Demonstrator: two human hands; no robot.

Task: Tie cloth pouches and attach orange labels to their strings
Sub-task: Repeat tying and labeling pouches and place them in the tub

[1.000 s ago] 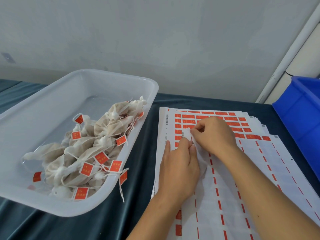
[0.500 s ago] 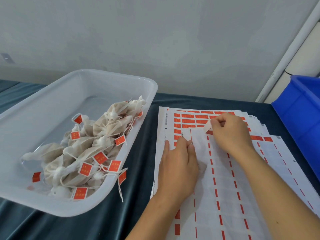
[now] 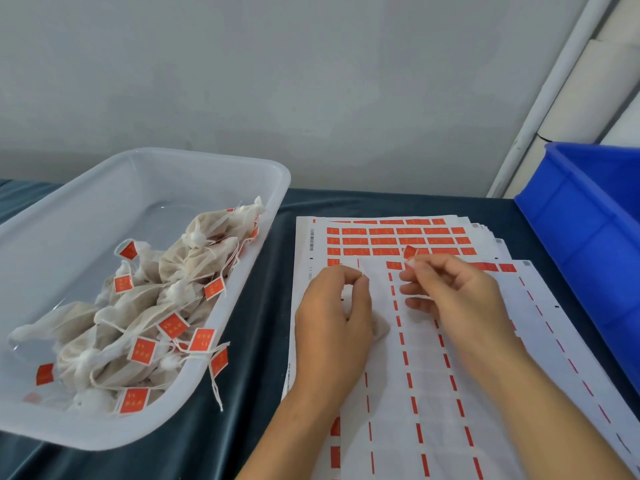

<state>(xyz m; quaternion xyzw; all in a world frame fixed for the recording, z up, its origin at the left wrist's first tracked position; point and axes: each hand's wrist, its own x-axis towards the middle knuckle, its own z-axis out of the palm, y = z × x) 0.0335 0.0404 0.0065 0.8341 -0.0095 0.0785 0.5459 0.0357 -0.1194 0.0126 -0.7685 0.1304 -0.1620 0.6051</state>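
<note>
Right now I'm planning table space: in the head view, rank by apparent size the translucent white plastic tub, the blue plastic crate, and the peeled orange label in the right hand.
1. Translucent white plastic tub
2. Blue plastic crate, cropped, true size unsure
3. Peeled orange label

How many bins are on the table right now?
2: a clear bin at left holding tagged pouches, and a blue bin at the right edge, partly cut off. More may lie out of view.
</note>
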